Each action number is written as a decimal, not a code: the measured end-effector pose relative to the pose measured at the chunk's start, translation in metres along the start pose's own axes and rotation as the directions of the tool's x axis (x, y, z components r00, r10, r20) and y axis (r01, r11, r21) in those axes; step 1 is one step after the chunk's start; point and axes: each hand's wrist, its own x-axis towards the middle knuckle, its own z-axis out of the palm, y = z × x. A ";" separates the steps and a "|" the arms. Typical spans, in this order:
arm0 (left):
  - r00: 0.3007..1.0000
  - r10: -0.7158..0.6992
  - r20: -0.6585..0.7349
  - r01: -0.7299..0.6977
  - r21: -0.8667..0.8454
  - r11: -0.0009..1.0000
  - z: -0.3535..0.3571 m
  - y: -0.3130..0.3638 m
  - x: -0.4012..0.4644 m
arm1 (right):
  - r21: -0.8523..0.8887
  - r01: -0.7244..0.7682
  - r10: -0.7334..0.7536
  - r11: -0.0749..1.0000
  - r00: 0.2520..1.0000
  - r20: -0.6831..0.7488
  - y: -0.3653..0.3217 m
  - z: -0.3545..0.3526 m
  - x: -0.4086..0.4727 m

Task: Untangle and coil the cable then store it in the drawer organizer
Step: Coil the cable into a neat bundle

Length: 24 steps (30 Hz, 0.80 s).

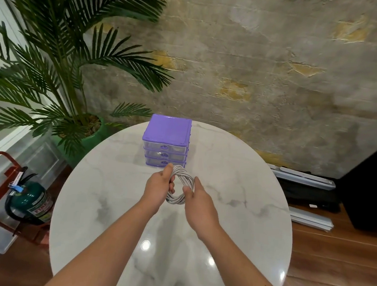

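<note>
Holding a coiled grey-white cable above the round marble-look bench, both hands are seen near the bench centre, w/ forearms reaching in from the bottom of the view. The left hand is curled round the coil's left side, thumb up along the outer edge & fingers wrapped thru the loop. The right hand is set against the coil's right side; thumb & forefinger are pinched on the strands there, other fingers loosely bent. The cable is wound into a neat ring of several turns, held roughly upright & tilted slightly; whether its lower edge touches the bench can't be told. No loose end is made out.

Just beyond the coil, a small purple drawer organizer is stood on the far part of the bench, w/ three clear-fronted drawers stacked, all pushed in. The coil's top edge overlaps the bottom drawer in view, but contact can't be confirmed.

Off the bench: a potted palm in a green pot at left, a dark green fire extinguisher in a red stand on the floor at lower left, a rough plastered wall behind, & black bags w/ pale metal rails on the wood floor at right.
</note>
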 end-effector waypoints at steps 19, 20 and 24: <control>0.948 -0.090 0.304 0.101 -0.022 0.995 0.000 0.001 -0.010 | -0.151 0.002 -0.018 0.989 0.995 -0.102 0.026 -0.016 0.015; 0.952 -0.084 0.293 0.087 0.005 0.996 0.000 0.000 -0.010 | -0.240 0.026 -0.054 0.970 0.992 -0.111 0.026 -0.018 0.015; 0.972 -0.009 0.234 -0.010 0.077 0.997 -0.001 -0.004 -0.013 | -0.415 0.080 -0.154 0.906 0.977 -0.146 0.028 -0.026 0.017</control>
